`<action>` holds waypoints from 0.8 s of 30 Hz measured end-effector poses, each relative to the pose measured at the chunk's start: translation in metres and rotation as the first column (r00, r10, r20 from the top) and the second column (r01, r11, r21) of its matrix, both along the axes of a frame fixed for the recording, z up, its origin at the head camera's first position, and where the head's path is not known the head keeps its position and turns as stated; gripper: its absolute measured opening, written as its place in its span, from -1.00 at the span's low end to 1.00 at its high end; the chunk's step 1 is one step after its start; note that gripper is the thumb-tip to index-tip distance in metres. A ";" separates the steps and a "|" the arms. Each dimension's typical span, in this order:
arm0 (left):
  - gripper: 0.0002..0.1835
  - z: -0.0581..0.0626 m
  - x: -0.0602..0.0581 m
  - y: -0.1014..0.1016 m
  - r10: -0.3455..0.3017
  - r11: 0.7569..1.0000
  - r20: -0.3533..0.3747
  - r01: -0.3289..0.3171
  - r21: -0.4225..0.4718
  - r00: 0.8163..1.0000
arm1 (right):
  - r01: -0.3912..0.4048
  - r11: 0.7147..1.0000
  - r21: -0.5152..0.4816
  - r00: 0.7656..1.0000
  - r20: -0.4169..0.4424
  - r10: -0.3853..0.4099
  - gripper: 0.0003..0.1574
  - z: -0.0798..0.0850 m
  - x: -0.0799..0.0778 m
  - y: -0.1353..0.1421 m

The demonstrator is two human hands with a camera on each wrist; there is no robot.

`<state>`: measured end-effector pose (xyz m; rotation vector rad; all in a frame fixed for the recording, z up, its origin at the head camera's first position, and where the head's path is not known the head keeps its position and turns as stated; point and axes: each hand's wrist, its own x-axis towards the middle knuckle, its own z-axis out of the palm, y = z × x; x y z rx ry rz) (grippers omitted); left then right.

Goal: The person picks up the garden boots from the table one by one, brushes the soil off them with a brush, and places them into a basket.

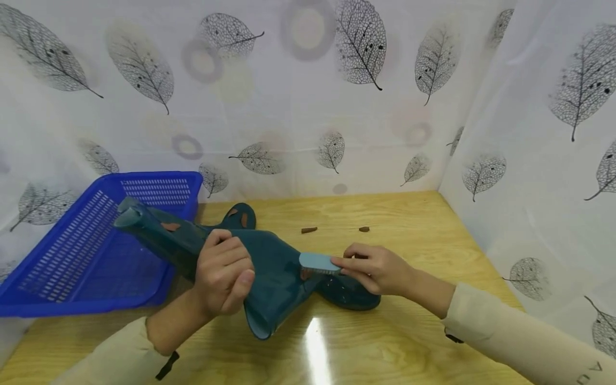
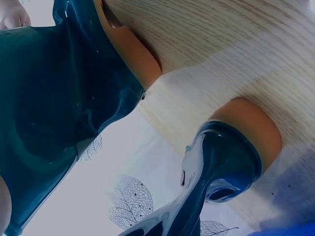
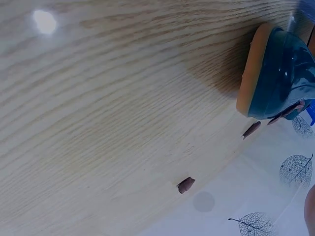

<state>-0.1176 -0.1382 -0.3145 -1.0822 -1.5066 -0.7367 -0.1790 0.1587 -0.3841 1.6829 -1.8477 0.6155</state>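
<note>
My left hand (image 1: 225, 272) grips the shaft of a dark teal rain boot (image 1: 276, 262), which lies tilted with its foot toward the right. Between the fingers and thumb of my right hand (image 1: 380, 269) is a light-blue brush (image 1: 317, 261). Its bristles face down over a brown smear (image 1: 305, 274) at the boot's ankle. A second teal rain boot (image 1: 175, 243) lies behind, bearing brown patches, its shaft pointing left over the basket. In the left wrist view both boots show orange-brown soles, the second boot's sole (image 2: 253, 125) lying by the wood surface.
At the left stands a blue plastic basket (image 1: 96, 306) with slotted walls. Two small brown pieces, one long (image 1: 309, 230) and one stubby (image 1: 364, 229), lie on the wooden table (image 1: 409, 342) toward the back. Leaf-patterned sheets (image 1: 289, 107) hang behind and at the sides.
</note>
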 end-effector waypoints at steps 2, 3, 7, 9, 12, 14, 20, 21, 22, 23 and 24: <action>-0.46 -0.001 0.000 0.001 -0.002 1.000 0.006 0.002 0.003 1.000 | -0.014 1.000 -0.005 1.000 0.010 0.014 -0.66 -0.001 0.003 0.005; -0.46 -0.001 0.000 0.001 -0.002 1.000 0.007 0.002 0.006 1.000 | -0.021 1.000 -0.005 1.000 0.013 0.021 -0.66 -0.001 0.004 0.007; -0.45 -0.002 -0.002 0.003 -0.008 1.000 0.002 0.008 0.028 1.000 | -0.050 0.999 -0.002 0.998 0.036 0.050 -0.67 -0.005 0.012 0.009; -0.45 -0.003 -0.004 0.004 -0.009 0.999 -0.004 0.009 0.040 1.000 | -0.056 0.998 -0.002 0.998 0.038 0.056 -0.67 -0.008 0.016 0.006; -0.44 -0.004 -0.004 0.003 0.002 0.999 -0.003 -0.002 0.044 1.000 | -0.065 0.998 -0.014 0.997 0.034 0.066 -0.67 -0.011 0.019 -0.006; -0.45 -0.004 -0.004 0.003 0.006 0.999 -0.004 -0.005 0.042 1.000 | -0.063 0.998 -0.022 0.998 0.016 0.063 -0.67 -0.012 0.020 -0.013; -0.46 -0.004 -0.004 0.003 0.005 0.999 -0.014 -0.005 0.038 1.000 | 0.042 0.999 -0.002 0.999 -0.030 -0.042 -0.65 -0.008 0.009 -0.014; -0.46 -0.004 -0.004 0.003 0.007 0.999 -0.012 -0.006 0.039 1.000 | 0.078 0.997 0.003 0.996 -0.041 -0.078 -0.64 -0.007 0.006 -0.011; -0.46 -0.003 -0.004 0.002 0.007 0.999 -0.008 -0.007 0.042 1.000 | 0.115 0.993 0.008 0.992 -0.055 -0.115 -0.64 -0.006 0.002 -0.008; -0.45 -0.003 -0.003 0.001 0.007 0.999 -0.006 -0.007 0.045 1.000 | 0.154 0.988 0.012 0.986 -0.070 -0.152 -0.63 -0.005 -0.002 -0.004; -0.45 -0.003 -0.003 0.001 0.005 0.999 -0.003 -0.005 0.049 1.000 | 0.188 0.982 0.013 0.979 -0.085 -0.186 -0.61 -0.005 -0.005 -0.001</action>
